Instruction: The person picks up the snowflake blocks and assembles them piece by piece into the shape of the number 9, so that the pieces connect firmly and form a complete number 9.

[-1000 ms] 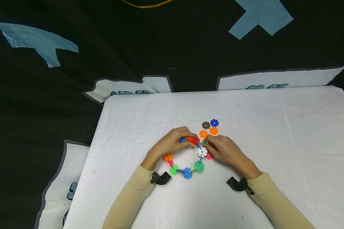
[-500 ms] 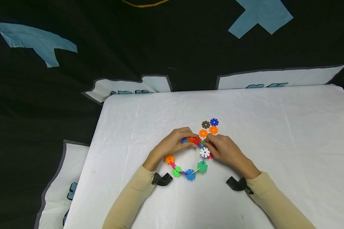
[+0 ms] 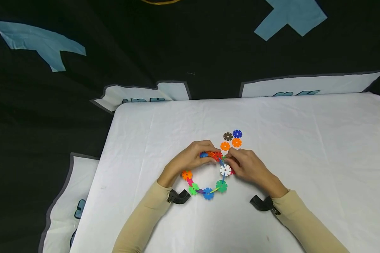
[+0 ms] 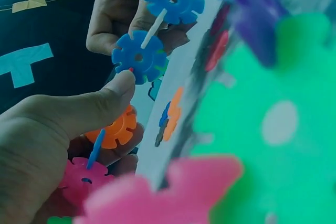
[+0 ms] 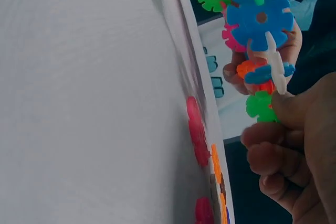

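Working position: centre of the frame. A chain of notched discs (image 3: 208, 193) forms a ring there, between both hands. In the right wrist view it appears held up off the bench (image 3: 228, 225).

Left hand (image 3: 190, 154): grasping. Thumb and fingers pinch the red disc (image 3: 219, 156) at the top of the ring and hide part of the chain.

Right hand (image 3: 250, 167): grasping. Thumb and forefinger pinch a green disc (image 5: 259, 106), which shows nearly edge-on in the head view, just right of the red disc.

Change over the last second: the left fingertips and the red disc have shifted slightly right; the right hand has held its place. The gap between the two pinched discs has narrowed. The white disc (image 3: 225, 170) and the lower ring have swayed a little.

Effect on the work: the two grips appear to be bringing these discs together for joining. Whether their slots engage cannot be told.

Loose discs, above the hands: one brown disc (image 3: 228, 136), one dark blue disc (image 3: 237, 133), two orange discs (image 3: 225, 146). These lie untouched.
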`<action>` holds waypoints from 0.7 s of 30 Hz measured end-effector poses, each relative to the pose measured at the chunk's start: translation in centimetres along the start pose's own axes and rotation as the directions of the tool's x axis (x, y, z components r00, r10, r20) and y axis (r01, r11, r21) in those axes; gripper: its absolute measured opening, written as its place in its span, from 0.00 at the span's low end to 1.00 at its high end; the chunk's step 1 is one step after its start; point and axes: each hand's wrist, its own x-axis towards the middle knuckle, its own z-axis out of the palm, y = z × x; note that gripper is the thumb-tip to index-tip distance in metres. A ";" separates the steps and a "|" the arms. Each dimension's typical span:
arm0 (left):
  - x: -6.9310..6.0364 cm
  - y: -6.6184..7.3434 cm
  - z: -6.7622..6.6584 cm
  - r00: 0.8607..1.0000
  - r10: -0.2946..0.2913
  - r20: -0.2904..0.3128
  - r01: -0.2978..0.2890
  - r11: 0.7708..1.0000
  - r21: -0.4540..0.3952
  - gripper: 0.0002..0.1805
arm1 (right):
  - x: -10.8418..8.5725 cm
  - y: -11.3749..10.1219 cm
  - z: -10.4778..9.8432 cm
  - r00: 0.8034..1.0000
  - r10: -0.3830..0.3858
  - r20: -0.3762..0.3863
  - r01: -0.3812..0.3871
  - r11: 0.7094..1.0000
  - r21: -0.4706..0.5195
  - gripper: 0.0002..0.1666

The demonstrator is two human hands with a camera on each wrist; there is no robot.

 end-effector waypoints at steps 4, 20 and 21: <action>0.1 -0.2 0.5 1.000 -0.010 0.023 0.009 1.000 0.012 0.18 | -0.1 0.0 0.1 1.000 -0.019 -0.001 0.019 0.999 -0.034 0.10; -0.4 -1.5 -0.3 0.977 -0.202 0.065 0.195 0.975 0.109 0.18 | 0.0 1.4 -3.7 0.899 0.335 0.281 -0.314 0.942 -0.120 0.11; -0.4 -1.5 -0.3 0.976 -0.209 0.068 0.200 0.973 0.115 0.18 | 0.0 1.4 -3.7 0.884 0.339 0.321 -0.314 0.941 -0.128 0.12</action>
